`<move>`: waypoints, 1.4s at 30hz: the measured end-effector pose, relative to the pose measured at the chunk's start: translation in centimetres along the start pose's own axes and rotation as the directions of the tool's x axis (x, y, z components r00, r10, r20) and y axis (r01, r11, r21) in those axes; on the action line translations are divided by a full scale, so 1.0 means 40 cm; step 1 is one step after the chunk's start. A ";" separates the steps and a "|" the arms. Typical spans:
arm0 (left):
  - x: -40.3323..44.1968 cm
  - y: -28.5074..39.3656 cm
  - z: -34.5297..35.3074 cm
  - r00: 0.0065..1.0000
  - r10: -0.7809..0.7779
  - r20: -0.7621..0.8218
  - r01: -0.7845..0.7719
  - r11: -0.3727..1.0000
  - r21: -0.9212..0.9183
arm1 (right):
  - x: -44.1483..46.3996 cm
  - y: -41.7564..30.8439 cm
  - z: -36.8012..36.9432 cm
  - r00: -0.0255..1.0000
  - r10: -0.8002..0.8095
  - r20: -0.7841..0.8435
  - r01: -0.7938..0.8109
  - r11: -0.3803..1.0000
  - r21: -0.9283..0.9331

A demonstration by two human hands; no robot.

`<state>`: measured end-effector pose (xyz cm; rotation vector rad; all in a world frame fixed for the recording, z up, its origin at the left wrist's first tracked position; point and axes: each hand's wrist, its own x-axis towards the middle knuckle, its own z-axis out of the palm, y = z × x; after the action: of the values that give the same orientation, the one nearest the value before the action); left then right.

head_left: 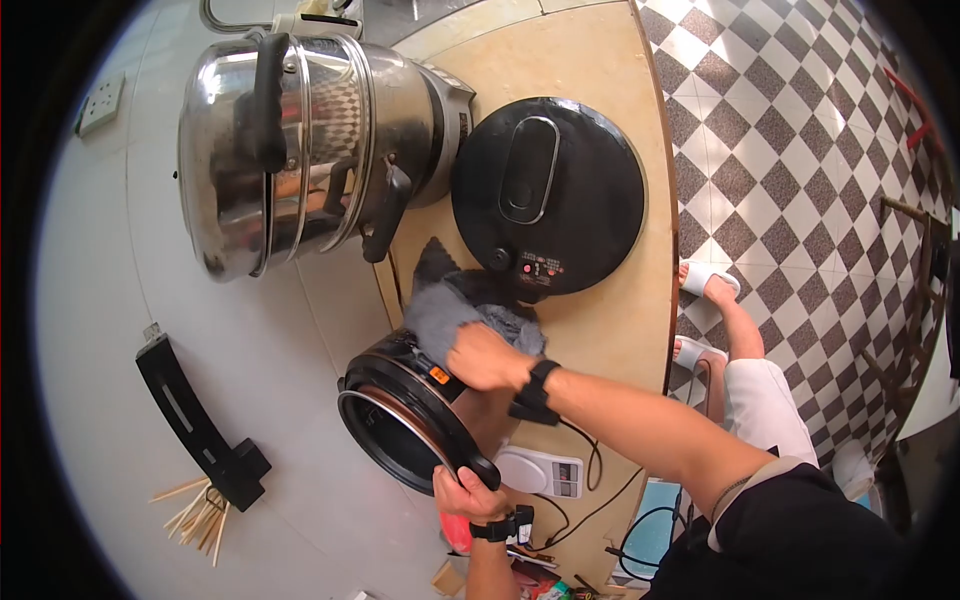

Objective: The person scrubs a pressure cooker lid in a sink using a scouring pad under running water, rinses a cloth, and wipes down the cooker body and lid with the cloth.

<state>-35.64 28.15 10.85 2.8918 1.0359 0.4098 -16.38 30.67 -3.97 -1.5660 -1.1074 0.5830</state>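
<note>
A rice cooker body (pixel 480 405) with an orange label lies tilted on the counter, its dark opening facing the lower left. My left hand (pixel 468 494), with a watch on its wrist, is closed on the cooker's rim. Above it, my right hand (pixel 485 356) presses a grey cloth (pixel 440 318) against the cooker's outer side; the hand is slightly blurred. The round black lid-like appliance (pixel 548 195) with a control panel lies just above the cloth. A white kitchen scale (pixel 540 472) stands beside the cooker.
A large steel steamer pot (pixel 320 150) stands at the upper left. On the wall hang a black holder (pixel 200 425) with wooden chopsticks and a socket (pixel 101 104). Black cables cross the counter (pixel 610 350) near small packets. The checkered floor (pixel 770 180) lies beyond its edge.
</note>
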 end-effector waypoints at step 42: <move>-0.022 -0.147 -0.062 0.966 0.116 0.229 -0.120 0.993 0.003 | -0.396 -0.036 -0.272 0.889 0.423 0.175 -0.451 0.875 0.175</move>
<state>-40.57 32.05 12.28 2.9354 0.8389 0.0678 -15.01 11.54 -2.20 -1.6133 -0.7494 1.0895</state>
